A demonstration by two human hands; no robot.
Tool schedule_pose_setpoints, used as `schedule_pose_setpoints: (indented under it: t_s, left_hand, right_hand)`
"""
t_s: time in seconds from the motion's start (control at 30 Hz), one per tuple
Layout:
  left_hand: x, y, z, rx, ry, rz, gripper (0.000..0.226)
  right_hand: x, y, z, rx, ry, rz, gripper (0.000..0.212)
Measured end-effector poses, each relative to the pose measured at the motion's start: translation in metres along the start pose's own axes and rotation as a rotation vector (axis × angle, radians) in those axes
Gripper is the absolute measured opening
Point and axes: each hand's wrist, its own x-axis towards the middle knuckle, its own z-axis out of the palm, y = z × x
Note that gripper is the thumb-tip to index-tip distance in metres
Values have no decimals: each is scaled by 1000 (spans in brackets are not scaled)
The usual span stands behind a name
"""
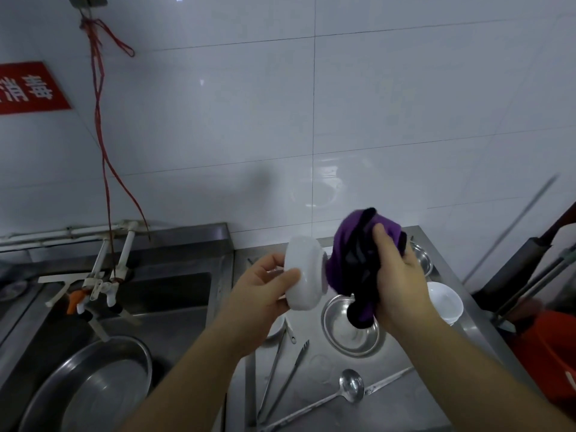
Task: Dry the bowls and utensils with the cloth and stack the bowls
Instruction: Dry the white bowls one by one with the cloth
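Observation:
My left hand [265,288] grips a white bowl [304,272] tipped on its side above the steel counter [405,397]. My right hand [397,275] holds a purple and black cloth [352,244] bunched against the bowl's open side. Below them a steel bowl [352,330] stands on the counter, with another white bowl [444,302] to its right and a second steel bowl [422,258] behind. Tongs [286,378] and a ladle [352,389] lie at the front. A white dish [277,328] is partly hidden under my left wrist.
A sink [174,307] lies to the left with white taps [103,282] and a large steel basin [93,388] in it. A red cord [103,151] hangs down the tiled wall. An orange bucket [548,353] and dark handles stand at the right edge.

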Motion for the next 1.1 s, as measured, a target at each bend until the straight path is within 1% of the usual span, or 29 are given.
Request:
schedule_pose_setpoints:
  t_s: [0.03,0.07,0.1,0.17,0.2,0.23,0.27,0.33,0.4,0.5,0.6,0.63,0.67,0.73,0.8,0.9,0.97,1.03,1.1]
  left_hand:
    - [0,-1,3,35,-37,14,24]
    - [0,-1,6,55,-79,28,27]
    - [-1,0,7,68,-127,40,29]
    - [-3,3,7,107,-224,65,27]
    - [-4,5,5,134,-254,82,27]
    - [-6,7,3,156,-274,98,29]
    - [-8,9,1,174,-298,110,31]
    - [-13,8,2,191,-360,129,33]
    - [-17,5,5,173,-385,138,30]
    - [-20,6,9,130,-371,162,25]
    - [-22,9,12,147,-331,211,19]
    - [-22,10,12,163,-324,234,18]
    - [-22,12,14,187,-319,260,17]
    - [-22,14,18,240,-308,298,16]
    - [-21,13,21,255,-296,310,13]
    - [-19,7,23,332,-294,308,10]
    - [-18,4,24,370,-294,289,12]
    - [-15,3,23,345,-271,260,21]
    - [-11,9,22,205,-245,200,36]
  right_hand:
    - [-4,-4,5,-150,-82,-207,20]
    - [-8,-6,8,-276,-215,-408,24]
    - [-10,-7,10,-382,-373,-558,31]
    - [-9,-7,9,-658,-612,-831,38]
    - [-7,-7,8,-771,-699,-957,41]
    - [-4,-8,8,-850,-761,-1024,43]
    - [-2,-10,9,-898,-793,-1030,44]
    - [2,-12,10,-928,-780,-954,47]
    - [5,-13,11,-865,-721,-816,46]
    - [10,-17,19,-549,-559,-540,35]
    - [12,-13,25,-111,-336,-135,19]
    - [11,-9,25,10,-273,16,21]
    - [11,-6,24,98,-232,154,29]
    - [10,3,22,199,-224,359,47]
    - [6,12,20,252,-263,434,55]
    - [0,25,20,318,-311,455,49]
    - [-1,28,19,333,-287,478,46]
    - [3,24,20,294,-253,485,41]
    - [8,15,20,222,-238,487,34]
